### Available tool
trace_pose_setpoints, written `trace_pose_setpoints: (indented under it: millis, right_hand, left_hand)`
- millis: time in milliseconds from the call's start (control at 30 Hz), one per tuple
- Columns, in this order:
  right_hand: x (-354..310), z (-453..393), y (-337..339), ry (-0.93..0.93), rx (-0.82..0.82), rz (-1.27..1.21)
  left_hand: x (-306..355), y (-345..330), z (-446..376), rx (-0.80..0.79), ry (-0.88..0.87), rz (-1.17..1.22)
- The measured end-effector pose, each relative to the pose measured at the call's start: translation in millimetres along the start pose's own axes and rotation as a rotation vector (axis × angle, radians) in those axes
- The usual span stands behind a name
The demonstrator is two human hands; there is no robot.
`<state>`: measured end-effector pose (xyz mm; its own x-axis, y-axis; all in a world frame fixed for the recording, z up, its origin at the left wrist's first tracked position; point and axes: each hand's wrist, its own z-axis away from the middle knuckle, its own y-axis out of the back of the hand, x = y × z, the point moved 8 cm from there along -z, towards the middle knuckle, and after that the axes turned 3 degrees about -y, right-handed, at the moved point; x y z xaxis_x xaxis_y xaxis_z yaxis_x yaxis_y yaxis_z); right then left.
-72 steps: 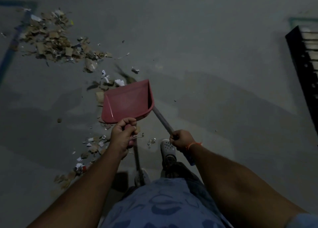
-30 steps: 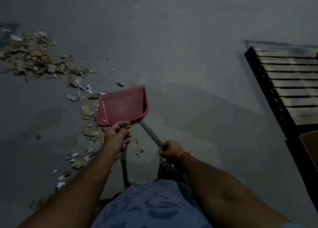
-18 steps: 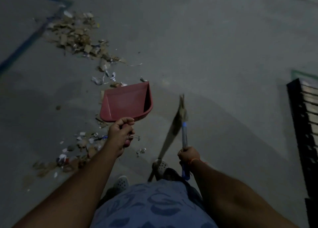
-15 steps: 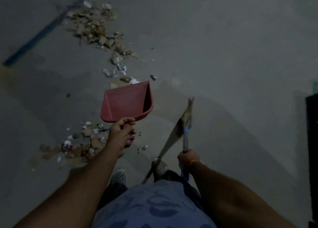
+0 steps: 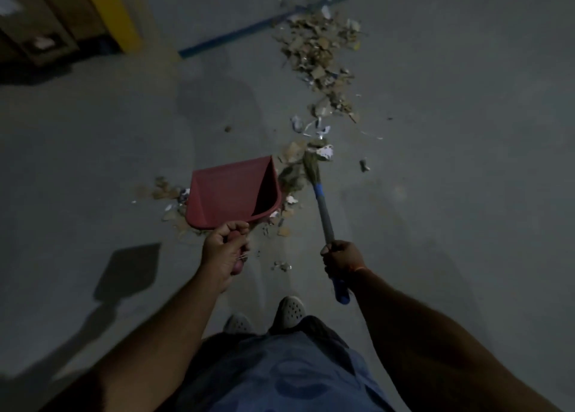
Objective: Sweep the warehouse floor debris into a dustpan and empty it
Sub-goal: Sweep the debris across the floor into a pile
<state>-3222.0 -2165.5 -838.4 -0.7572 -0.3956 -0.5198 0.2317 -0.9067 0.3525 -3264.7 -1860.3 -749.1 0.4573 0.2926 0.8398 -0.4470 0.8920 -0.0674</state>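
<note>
A red dustpan [image 5: 231,192] hangs above the grey floor, its handle gripped in my left hand [image 5: 224,248]. Nothing shows inside the pan. My right hand [image 5: 342,257] holds a short broom [image 5: 322,209] by its grey and blue handle. The bristle head [image 5: 308,162] points away from me, just right of the pan's open edge, among loose scraps. A big pile of cardboard and paper debris [image 5: 320,49] lies farther ahead. A thinner trail of scraps [image 5: 280,221] runs back under and beside the pan.
A blue floor line [image 5: 236,33] crosses ahead of the pile. At top left stand a yellow post [image 5: 113,13] and brown cartons [image 5: 40,22]. My two feet [image 5: 264,316] are on bare grey concrete below the pan.
The view has swung left, bringing the post and cartons in and the pallet out. The broom has tipped forward, so its bristles now reach the scraps right of the dustpan.
</note>
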Motion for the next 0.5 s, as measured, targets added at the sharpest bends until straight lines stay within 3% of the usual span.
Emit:
trace_pose_setpoints:
  millis: [167, 400, 500]
  right_hand:
    - [-23.3, 26.8, -42.5, 0.105, -0.057, 0.091]
    - [-33.2, 78.1, -111.2, 0.337, -0.099, 0.669]
    - [-26.1, 92.7, -139.5, 0.353, -0.168, 0.756]
  left_hand:
    - [12.3, 49.4, 21.2, 0.128, -0.045, 0.041]
    - [-4.4, 128.0, 56.2, 0.242, -0.040, 0.149]
    - [-9.8, 160.6, 69.1, 0.328, -0.050, 0.175]
